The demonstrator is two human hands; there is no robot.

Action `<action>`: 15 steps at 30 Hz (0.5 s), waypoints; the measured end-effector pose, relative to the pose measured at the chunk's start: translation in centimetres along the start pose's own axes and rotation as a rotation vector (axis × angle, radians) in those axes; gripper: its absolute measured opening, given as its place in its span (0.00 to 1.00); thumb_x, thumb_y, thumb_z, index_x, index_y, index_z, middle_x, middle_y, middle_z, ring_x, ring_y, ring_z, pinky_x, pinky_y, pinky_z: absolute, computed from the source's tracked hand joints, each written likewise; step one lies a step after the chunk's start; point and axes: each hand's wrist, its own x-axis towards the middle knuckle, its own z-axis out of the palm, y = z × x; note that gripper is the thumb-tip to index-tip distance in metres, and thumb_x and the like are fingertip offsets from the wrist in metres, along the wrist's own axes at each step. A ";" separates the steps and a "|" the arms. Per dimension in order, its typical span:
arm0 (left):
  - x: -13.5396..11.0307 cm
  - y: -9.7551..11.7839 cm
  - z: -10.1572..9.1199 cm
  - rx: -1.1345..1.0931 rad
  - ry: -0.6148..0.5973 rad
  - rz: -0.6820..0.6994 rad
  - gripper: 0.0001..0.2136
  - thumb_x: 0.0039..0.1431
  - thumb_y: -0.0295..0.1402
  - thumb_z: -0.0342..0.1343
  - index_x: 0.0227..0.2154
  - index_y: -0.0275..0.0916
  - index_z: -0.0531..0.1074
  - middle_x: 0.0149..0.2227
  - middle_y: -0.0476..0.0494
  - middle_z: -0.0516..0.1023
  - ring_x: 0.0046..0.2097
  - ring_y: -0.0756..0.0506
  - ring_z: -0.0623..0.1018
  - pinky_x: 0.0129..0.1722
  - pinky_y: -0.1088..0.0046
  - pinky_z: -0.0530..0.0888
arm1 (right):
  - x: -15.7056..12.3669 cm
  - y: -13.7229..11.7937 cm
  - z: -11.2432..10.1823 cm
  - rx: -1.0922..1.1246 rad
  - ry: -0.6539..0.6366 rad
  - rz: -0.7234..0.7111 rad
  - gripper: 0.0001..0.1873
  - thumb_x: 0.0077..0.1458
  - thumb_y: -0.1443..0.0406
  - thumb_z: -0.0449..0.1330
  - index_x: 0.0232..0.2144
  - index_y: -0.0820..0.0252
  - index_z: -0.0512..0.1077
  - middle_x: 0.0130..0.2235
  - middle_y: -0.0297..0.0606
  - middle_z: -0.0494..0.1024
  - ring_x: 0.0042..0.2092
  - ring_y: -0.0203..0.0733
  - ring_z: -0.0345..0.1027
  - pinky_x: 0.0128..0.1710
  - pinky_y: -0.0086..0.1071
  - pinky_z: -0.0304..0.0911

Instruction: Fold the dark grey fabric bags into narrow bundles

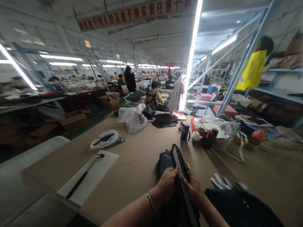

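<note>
The left hand (167,184) and right hand (192,184) curl closed around a black bag (164,164) at the near edge of a long brown table (132,160); beyond the table, workers (153,97) sit at benches (35,102) in a factory hall (151,37).

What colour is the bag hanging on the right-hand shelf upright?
Bright yellow: the bag shows clearly in the head view.

The head-worn camera looks forward and down along a worktable (123,164), close above the left hand (167,183) and right hand (193,184) at six o'clock, facing the workshop hall (156,66) at twelve.
</note>
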 end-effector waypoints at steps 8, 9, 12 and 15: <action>-0.9 1.5 -1.5 0.087 0.037 -0.052 0.23 0.44 0.50 0.63 0.32 0.33 0.71 0.31 0.41 0.73 0.30 0.48 0.70 0.26 0.78 0.69 | -1.7 -4.5 -0.1 -0.570 0.011 -0.112 0.28 0.52 0.57 0.52 0.55 0.58 0.62 0.53 0.46 0.67 0.57 0.50 0.58 0.59 0.47 0.57; -1.0 1.1 -1.8 0.139 0.029 -0.034 0.24 0.44 0.51 0.63 0.32 0.32 0.72 0.30 0.41 0.72 0.30 0.49 0.70 0.25 0.78 0.68 | -1.7 -4.6 0.1 -0.586 -0.025 -0.078 0.27 0.52 0.57 0.52 0.54 0.58 0.62 0.52 0.46 0.68 0.56 0.50 0.60 0.58 0.47 0.58; -0.7 -0.5 -3.0 0.279 0.002 0.004 0.26 0.44 0.54 0.60 0.29 0.31 0.73 0.26 0.42 0.71 0.27 0.48 0.69 0.25 0.77 0.67 | -1.3 -3.7 0.6 -0.547 -0.189 0.014 0.23 0.51 0.58 0.51 0.49 0.56 0.67 0.47 0.43 0.72 0.50 0.46 0.67 0.52 0.40 0.64; 0.3 -1.6 -4.9 0.441 -0.071 0.026 0.24 0.41 0.52 0.62 0.24 0.31 0.74 0.22 0.42 0.70 0.29 0.44 0.71 0.30 0.71 0.70 | -1.0 -2.2 0.9 -0.424 -0.248 0.090 0.17 0.46 0.60 0.54 0.40 0.49 0.73 0.40 0.37 0.77 0.42 0.43 0.72 0.43 0.34 0.68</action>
